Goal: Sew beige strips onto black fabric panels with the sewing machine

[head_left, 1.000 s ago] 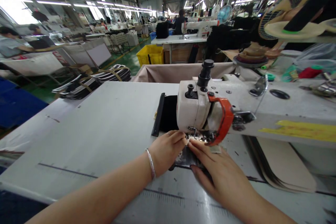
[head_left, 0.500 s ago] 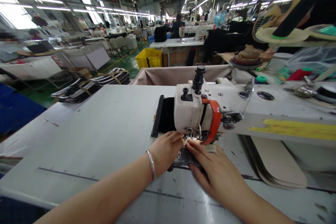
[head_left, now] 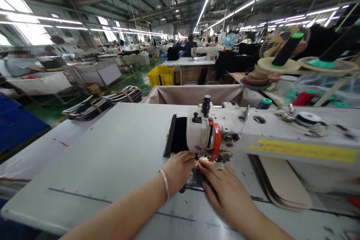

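Note:
At the needle area of a white sewing machine [head_left: 197, 135] with an orange guard [head_left: 216, 142], my two hands sit close together. My left hand [head_left: 180, 168], with a silver bracelet at its wrist, is closed, fingertips pinched beside the presser foot. What they hold is hidden. My right hand [head_left: 225, 187] lies with fingers stretched forward and thumb apart, fingertips on the bed by a small pale piece [head_left: 201, 160] under the needle. Behind the machine head lies a black fabric piece [head_left: 179, 135], with a black strip [head_left: 170, 137] along its left edge.
Under the machine arm lies a stack of pale rounded panels [head_left: 287, 183]. Striped bundles [head_left: 123, 95] rest at the table's far left. Thread spools [head_left: 287, 50] stand at the right. A fabric-lined bin [head_left: 197, 93] and a yellow crate [head_left: 161, 76] are beyond the table [head_left: 118, 142].
My view has tilted up and shifted slightly, so the machine and table sit lower in the picture. Both hands stay at the needle, with little visible movement against the machine.

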The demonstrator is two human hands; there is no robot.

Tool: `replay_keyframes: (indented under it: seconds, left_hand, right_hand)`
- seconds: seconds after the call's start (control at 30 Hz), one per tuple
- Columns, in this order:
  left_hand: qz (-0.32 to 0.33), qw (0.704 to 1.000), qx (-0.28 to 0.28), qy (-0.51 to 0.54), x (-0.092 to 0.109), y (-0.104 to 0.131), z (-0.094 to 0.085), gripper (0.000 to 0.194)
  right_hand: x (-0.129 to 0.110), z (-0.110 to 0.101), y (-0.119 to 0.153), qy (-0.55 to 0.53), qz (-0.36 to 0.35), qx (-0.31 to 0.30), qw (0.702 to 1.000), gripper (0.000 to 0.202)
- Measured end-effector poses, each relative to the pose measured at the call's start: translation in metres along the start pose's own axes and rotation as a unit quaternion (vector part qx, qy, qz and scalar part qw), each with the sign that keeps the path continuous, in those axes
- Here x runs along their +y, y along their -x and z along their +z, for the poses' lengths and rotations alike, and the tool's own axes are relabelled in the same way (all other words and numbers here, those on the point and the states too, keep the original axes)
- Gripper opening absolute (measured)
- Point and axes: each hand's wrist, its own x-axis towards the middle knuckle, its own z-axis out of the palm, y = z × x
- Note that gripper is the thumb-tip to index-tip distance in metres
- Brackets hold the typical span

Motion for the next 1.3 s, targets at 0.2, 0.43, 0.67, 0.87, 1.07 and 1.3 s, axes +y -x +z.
replay_keyframes:
  seconds: [0.2,0.43,0.67,0.87,1.07,1.3]
  left_hand:
    - [-0.004,0.999,0.021,0.026,0.004,0.003,-0.007,0.025]
    - [-0.039,0.996,0.066,0.043,0.000,-0.003,-0.015,0.027]
    - [-0.112,0.993,-0.016,-0.015,-0.047,-0.006,-0.017,0.039]
    - [-0.193,0.978,-0.058,-0.044,-0.080,0.062,-0.054,0.041]
    - [-0.236,0.970,0.005,-0.053,-0.026,0.156,-0.034,0.059]
    - [-0.315,0.948,0.049,0.002,0.001,0.168,-0.043,0.047]
  right_hand:
    - [-0.001,-0.001,-0.001,0.017,-0.008,-0.008,1.000,0.043]
    - [0.002,0.000,0.001,0.008,-0.011,0.025,1.000,0.037]
    - [0.006,0.006,0.004,0.019,-0.009,0.062,0.998,0.035]
    - [0.019,0.024,0.008,0.053,-0.056,0.080,0.994,0.029]
    - [0.021,0.028,0.009,0.069,-0.054,0.090,0.992,0.027]
    - [0.016,0.046,0.043,0.142,-0.131,0.108,0.975,0.039]
